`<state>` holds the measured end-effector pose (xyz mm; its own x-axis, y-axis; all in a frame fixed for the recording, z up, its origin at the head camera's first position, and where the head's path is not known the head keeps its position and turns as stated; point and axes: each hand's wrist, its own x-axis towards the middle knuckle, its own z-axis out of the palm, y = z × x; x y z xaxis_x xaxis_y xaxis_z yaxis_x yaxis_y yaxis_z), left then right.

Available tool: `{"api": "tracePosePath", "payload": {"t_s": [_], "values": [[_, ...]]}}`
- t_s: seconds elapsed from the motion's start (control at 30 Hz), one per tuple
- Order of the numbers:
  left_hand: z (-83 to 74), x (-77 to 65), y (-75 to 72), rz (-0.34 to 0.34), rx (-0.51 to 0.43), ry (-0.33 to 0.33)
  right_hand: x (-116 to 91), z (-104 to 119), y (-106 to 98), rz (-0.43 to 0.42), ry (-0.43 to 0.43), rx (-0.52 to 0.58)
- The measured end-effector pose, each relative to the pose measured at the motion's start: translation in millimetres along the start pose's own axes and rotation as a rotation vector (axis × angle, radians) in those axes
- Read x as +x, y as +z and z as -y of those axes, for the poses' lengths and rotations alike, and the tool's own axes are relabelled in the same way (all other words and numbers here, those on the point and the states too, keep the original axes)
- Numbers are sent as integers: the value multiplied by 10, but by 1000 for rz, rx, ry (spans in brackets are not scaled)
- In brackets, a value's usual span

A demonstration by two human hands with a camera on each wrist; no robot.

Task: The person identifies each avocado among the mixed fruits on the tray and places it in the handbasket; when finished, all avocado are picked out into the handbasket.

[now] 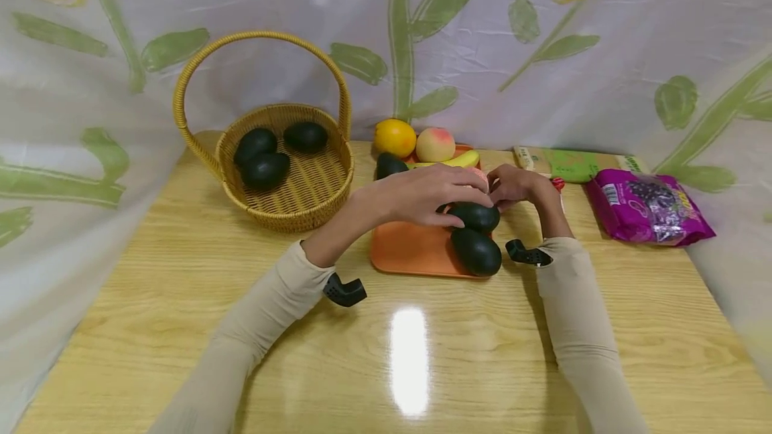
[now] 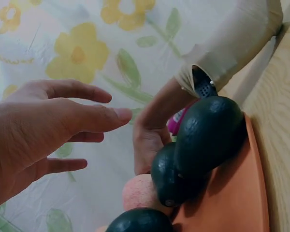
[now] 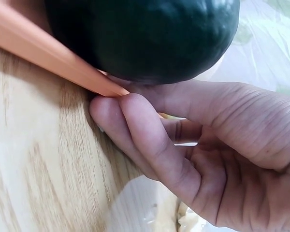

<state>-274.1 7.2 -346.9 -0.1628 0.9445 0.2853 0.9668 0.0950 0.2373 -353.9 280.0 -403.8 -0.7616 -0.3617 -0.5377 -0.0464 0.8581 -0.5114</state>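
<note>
"Left of the right grip (image 1: pixel 515 186): orange tray (image 1: pixel 410 246), on the desk (image 1: pixel 482 353). Grips?"

"Right: pinching the tray's right rim. Left grip (image 1: pixel 431 193): empty, fingers spread, above the tray, near two avocados (image 1: pixel 476 253)."

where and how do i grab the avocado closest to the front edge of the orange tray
Probably best round its thick middle, coming from above on the near side: the front avocado lies on its side, a long oval, at the near right corner of the orange tray, with another avocado close behind.
</note>
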Motion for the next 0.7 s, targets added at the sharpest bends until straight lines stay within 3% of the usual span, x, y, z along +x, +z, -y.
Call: {"api": "tracePosePath", "payload": {"t_s": [0.2, 0.37, 0.7], "values": [[-4, 85, 128, 151, -44, 11, 12, 24, 9, -8, -4, -43], [-65, 179, 266, 262, -19, 25, 30, -33, 12, -7, 4, -19], [-97, 190, 424, 304, -31, 42, 17, -15, 10, 4, 19, 23]]}}
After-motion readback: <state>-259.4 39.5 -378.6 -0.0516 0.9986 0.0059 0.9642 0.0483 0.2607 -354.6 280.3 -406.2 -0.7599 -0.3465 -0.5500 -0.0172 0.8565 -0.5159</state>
